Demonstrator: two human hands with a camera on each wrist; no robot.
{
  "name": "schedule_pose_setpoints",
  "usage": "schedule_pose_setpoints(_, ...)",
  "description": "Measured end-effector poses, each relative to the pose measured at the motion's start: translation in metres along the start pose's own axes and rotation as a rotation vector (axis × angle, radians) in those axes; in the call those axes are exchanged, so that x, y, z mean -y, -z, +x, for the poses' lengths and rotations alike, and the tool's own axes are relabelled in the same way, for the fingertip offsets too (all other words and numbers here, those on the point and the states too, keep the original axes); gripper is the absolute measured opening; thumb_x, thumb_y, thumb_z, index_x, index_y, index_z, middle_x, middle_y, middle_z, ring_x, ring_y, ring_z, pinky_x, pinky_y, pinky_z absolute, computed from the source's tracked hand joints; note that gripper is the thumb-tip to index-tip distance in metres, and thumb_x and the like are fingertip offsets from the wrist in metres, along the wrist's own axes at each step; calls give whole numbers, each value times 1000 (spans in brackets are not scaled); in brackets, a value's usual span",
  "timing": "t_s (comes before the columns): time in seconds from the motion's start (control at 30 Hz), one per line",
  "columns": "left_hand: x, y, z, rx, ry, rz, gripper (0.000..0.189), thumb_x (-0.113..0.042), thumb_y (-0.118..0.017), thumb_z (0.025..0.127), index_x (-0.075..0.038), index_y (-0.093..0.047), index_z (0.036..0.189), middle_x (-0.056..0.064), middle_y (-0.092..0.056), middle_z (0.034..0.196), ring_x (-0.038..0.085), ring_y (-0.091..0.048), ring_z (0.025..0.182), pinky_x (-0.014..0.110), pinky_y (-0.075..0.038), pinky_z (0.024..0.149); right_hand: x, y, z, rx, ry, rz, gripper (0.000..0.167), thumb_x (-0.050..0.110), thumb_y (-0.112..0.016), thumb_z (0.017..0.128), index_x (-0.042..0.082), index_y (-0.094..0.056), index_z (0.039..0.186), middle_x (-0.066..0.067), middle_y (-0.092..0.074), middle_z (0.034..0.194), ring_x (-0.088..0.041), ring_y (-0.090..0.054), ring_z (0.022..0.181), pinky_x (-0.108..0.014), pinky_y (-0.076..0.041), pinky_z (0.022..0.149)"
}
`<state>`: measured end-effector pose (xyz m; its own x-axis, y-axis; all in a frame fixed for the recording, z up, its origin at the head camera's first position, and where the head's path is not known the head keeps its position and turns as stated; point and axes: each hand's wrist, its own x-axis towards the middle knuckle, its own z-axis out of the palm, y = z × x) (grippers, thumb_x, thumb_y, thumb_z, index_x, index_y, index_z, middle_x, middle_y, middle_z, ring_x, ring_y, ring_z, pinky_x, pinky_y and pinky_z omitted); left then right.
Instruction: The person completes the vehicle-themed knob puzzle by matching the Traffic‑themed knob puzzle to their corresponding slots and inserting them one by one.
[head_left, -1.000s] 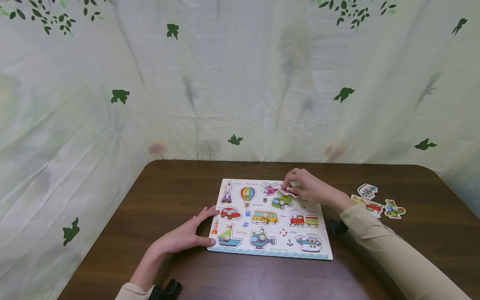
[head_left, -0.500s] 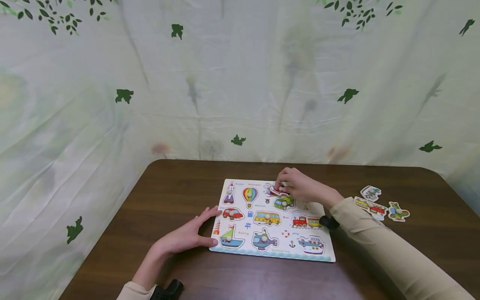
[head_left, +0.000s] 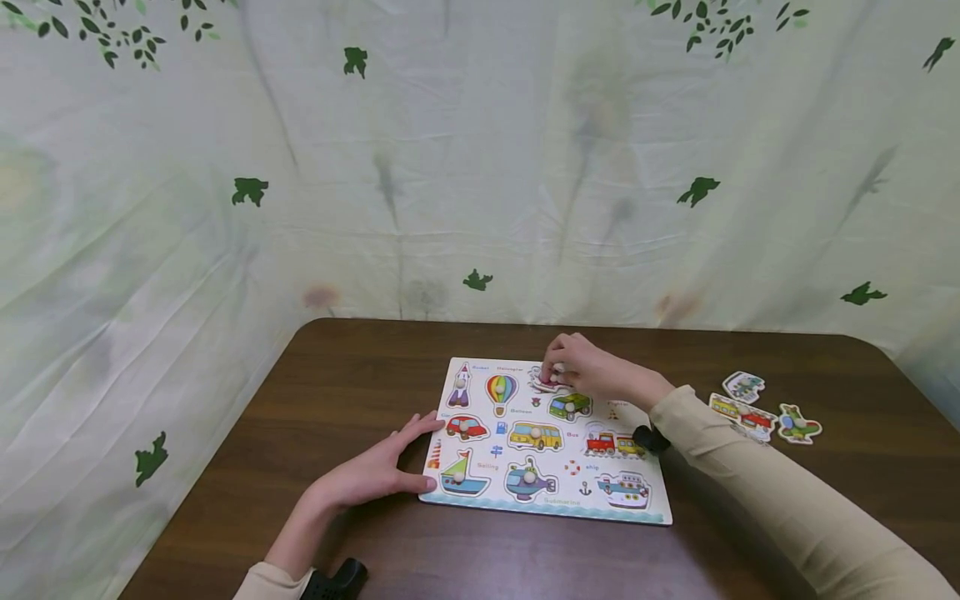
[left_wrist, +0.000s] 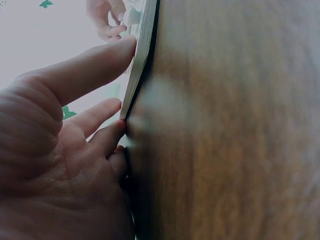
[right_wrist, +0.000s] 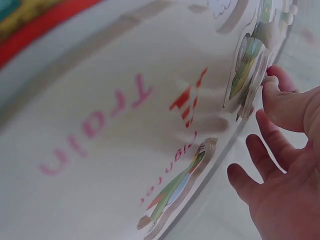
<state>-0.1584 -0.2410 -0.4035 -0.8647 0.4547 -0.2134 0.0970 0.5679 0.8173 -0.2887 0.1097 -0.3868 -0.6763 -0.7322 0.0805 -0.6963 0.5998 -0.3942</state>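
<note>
A wooden peg puzzle board with vehicle pictures lies flat on the table. My right hand pinches the small knob of a helicopter piece between thumb and index finger. That piece is at the helicopter picture near the board's far edge, partly covered by my fingers; whether it lies flush in its recess I cannot tell. At the board's left edge, my left hand rests with thumb and fingers extended and spread. In the left wrist view, the left thumb and fingertips touch the board's side.
Three loose pieces lie right of the board: a train, a green airplane and a ship-like piece. Knobbed pieces sit on the board, among them a bus, a submarine and a balloon. A leaf-patterned curtain hangs behind the table.
My right hand has moved left with the helicopter piece, from above the green car to the helicopter picture, and lowered it. My left hand stays at the board's edge. The view has shifted slightly.
</note>
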Motion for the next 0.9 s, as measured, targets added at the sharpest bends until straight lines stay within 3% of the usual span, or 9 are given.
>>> schedule_pose_setpoints(0.4,1,0,0,0,10,4,77,-27,-79,83,-18,-41,149,13,-15,163,34,-3,149,58,-13,112,-6,3,10,88,-58,25,27,-1,-58,97,23,-70,96,-3,-52,123,-24,-44,110,-41,-38,92)
schedule_pose_setpoints(0.7,-1,0,0,-2,20,1,77,-25,-79,83,-17,-40,149,14,-13,163,34,-3,149,58,-14,112,-10,5,10,94,-46,57,28,-1,-57,97,24,-71,96,-1,-51,121,-22,-42,110,-40,-37,91)
schedule_pose_setpoints(0.9,0,0,0,-1,20,-4,77,-25,-79,83,-17,-40,149,14,-14,163,34,-2,149,58,-13,112,-9,5,12,96,7,60,25,0,-59,96,22,-72,95,-1,-52,118,-23,-40,106,-40,-36,89)
